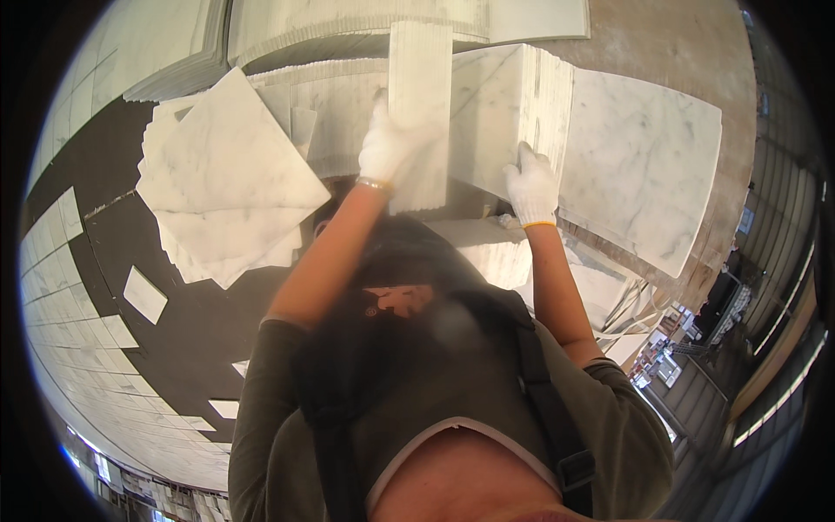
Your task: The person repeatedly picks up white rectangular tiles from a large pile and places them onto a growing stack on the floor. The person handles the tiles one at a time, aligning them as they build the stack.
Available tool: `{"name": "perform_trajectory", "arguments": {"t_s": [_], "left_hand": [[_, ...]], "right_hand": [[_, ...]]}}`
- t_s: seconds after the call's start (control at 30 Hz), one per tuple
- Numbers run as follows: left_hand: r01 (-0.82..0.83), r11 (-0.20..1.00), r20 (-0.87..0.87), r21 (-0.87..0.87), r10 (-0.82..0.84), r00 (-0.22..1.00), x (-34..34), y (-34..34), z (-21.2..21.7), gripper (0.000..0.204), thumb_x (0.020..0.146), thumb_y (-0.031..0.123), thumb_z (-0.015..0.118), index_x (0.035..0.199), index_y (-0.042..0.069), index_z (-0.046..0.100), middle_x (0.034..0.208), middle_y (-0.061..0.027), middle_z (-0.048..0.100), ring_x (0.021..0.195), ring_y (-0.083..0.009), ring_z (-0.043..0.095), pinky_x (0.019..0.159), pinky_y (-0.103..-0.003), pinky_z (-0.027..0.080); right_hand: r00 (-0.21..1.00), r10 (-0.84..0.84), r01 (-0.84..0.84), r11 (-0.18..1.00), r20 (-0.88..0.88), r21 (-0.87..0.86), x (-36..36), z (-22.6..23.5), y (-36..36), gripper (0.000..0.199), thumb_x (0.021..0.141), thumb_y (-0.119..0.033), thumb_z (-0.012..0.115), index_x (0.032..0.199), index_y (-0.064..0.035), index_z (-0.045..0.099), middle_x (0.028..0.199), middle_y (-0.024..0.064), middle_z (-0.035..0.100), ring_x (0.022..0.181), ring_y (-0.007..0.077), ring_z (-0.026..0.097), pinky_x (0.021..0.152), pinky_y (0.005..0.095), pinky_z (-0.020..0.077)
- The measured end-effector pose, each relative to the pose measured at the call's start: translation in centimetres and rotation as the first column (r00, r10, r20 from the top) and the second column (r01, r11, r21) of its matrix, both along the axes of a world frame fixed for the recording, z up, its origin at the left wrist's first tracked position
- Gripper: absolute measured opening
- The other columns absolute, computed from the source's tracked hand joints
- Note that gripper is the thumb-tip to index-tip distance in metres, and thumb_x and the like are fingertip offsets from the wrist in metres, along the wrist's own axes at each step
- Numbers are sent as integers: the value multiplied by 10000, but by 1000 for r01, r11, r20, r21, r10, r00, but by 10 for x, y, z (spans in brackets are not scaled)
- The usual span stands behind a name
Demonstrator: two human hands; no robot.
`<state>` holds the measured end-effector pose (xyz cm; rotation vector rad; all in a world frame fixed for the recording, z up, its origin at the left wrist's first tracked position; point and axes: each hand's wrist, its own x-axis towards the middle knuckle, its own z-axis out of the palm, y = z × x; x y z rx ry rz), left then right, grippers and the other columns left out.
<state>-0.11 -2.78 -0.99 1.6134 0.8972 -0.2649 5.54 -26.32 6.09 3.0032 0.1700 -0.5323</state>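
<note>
Ribbed wall (787,200) at far R, brown bench (665,48) at top R. Narrow pale block (420,70), fine lines down its length, is upper centre, L of a row (546,100) of tile edges. L hand (389,148), white-gloved & blurred, is at block's L side; can't tell if it's gripping. R hand (532,191), also gloved, looks mostly curled w/ forefinger out against the row's near end; palm side hidden, so can't tell if it holds anything.

Block looks like thin stone stacked edge-out: prob. heavy for its width, stiff, no give, brittle at corners. Smooth faces may slide on each other, so best hold is prob. both long sides at once, near mid-length, squeezing evenly; one-end pinch could let pieces slip. Veined slab (639,165), R of row, looks like same stuff, prob. chips easily.

L side: fanned pile (243,157) w/ top tile turned askew. Near it, dark surface (183,339) w/ small tile (145,295) lying apart, plus pale tiles (61,322) in lines farther L.
</note>
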Motion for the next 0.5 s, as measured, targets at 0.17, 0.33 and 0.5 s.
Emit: {"name": "perform_trajectory", "arguments": {"t_s": [0.17, 0.33, 0.5], "left_hand": [[-9, 997, -13, -80, 8, 1000, 1, 0, 1, 1146, 684, 500, 848, 1609, 134, 279, 1312, -232, 660, 1207, -383, 649, 1024, -443, 515], [-8, 999, -47, -40, 6, 999, 4, -1, 9, 1091, 689, 470, 852, 1590, 158, 322, 1288, -211, 679, 1174, -357, 669, 1001, -431, 527], [-57, 994, 2, -93, 58, 998, 1, -2, 17, 1065, 696, 433, 862, 1575, 131, 340, 1257, -181, 698, 1132, -315, 689, 971, -402, 542]], "right_hand": [[999, -21, 24, 994, 28, -107, -3, -8, 15, 403, 882, -236, 616, 1254, -82, 623, 1097, 200, 663, 996, 391, 675, 855, 500, 551], [996, 16, -2, 987, 86, -160, -5, -11, 24, 289, 896, -135, 573, 1150, -6, 622, 1055, 203, 670, 967, 389, 688, 811, 482, 567], [991, 56, -41, 992, 123, -122, -10, -15, 26, 258, 893, -112, 565, 1124, -13, 625, 1008, 202, 670, 925, 394, 685, 766, 495, 565]]}}
